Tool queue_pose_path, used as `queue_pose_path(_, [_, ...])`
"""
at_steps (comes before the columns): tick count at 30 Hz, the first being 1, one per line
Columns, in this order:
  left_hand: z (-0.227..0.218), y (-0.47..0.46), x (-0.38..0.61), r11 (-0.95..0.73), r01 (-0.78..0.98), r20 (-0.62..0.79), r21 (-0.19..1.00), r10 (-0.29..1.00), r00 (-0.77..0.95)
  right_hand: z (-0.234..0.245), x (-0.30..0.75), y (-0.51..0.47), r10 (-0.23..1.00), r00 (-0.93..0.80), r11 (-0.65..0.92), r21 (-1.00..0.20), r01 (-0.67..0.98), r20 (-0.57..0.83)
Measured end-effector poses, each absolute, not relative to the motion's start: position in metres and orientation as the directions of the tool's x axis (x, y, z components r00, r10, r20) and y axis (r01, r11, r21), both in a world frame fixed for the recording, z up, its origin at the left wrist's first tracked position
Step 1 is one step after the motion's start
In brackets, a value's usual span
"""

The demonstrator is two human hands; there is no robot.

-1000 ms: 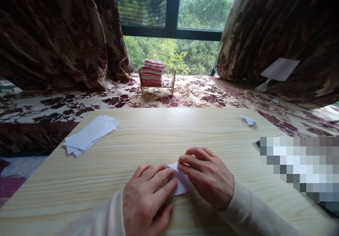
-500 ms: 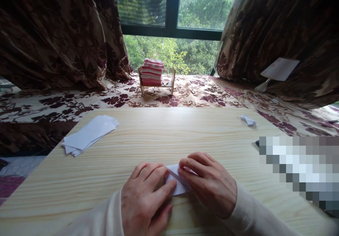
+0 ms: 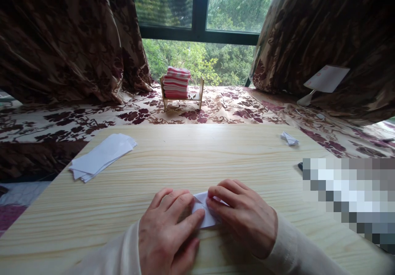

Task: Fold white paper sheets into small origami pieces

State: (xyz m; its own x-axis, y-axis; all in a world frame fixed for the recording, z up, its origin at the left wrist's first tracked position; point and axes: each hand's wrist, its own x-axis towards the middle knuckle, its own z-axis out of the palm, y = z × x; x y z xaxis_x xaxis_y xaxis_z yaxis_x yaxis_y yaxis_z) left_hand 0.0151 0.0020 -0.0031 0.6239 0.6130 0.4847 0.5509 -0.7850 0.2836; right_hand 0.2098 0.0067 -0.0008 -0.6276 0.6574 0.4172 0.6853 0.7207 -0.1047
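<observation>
A small folded piece of white paper (image 3: 206,217) lies on the pale wooden table (image 3: 191,160) near its front edge. My left hand (image 3: 168,232) rests on the paper's left side, fingers bent and pressing it flat. My right hand (image 3: 245,215) covers the right side, its fingertips pinching a fold at the paper's top. Most of the paper is hidden beneath both hands. Cream sleeves cover my wrists.
A stack of white paper sheets (image 3: 101,156) lies at the table's left. A small folded paper piece (image 3: 289,138) sits at the far right. A blurred-out patch (image 3: 348,197) covers the right edge. Beyond, a small wooden rack with striped cloth (image 3: 179,85) stands on a floral-covered ledge below the window.
Both hands have slid slightly toward me with the paper. My right fingertips have closed further over the fold.
</observation>
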Motion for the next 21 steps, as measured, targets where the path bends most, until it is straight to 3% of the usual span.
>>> queue_pose_path(21, [-0.0013, -0.0005, 0.0162, -0.755, 0.561, 0.468, 0.339, 0.653, 0.595, -0.0005, 0.2112, 0.0071, 0.667, -0.631, 0.721, -0.131, 0.68, 0.396])
